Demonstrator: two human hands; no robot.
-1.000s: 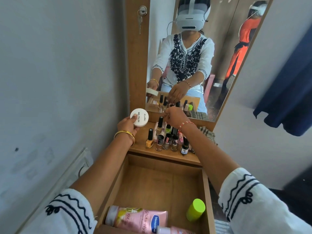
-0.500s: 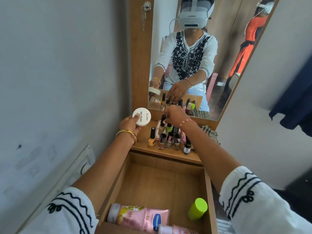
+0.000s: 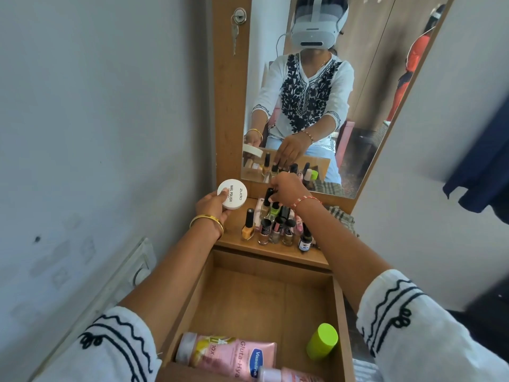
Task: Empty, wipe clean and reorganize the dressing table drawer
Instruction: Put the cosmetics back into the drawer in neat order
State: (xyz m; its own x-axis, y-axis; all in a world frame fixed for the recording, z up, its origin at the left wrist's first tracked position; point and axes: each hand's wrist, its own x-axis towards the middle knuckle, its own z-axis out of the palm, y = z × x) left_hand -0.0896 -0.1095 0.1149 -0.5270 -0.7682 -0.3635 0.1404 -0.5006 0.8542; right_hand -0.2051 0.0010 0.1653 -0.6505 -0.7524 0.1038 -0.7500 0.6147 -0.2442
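The wooden drawer [image 3: 338,312] stands pulled out below me. At its near end lie a pink lotion bottle [image 3: 228,352] and a lime-green capped container [image 3: 322,341]. On the table top [image 3: 234,235] stand several nail polish bottles [image 3: 275,230], among them a yellow one [image 3: 248,227]. My left hand [image 3: 210,206] grips a round white nail polish remover tub [image 3: 232,193] above the table's left end. My right hand [image 3: 286,190] reaches over the bottles, its fingertips pinching the black cap of a bottle [image 3: 267,194] at the back.
A mirror [image 3: 358,78] in a wooden frame rises behind the table, with a key in a lock [image 3: 238,19] on the left post. A checked cloth [image 3: 340,216] lies at the table's right end. A wall stands close on the left; dark blue fabric [image 3: 482,172] hangs at right.
The view has drifted slightly. My left hand has kept the white tub in about the same spot. My right hand stays on the back bottles, its fingers now closed on a black cap.
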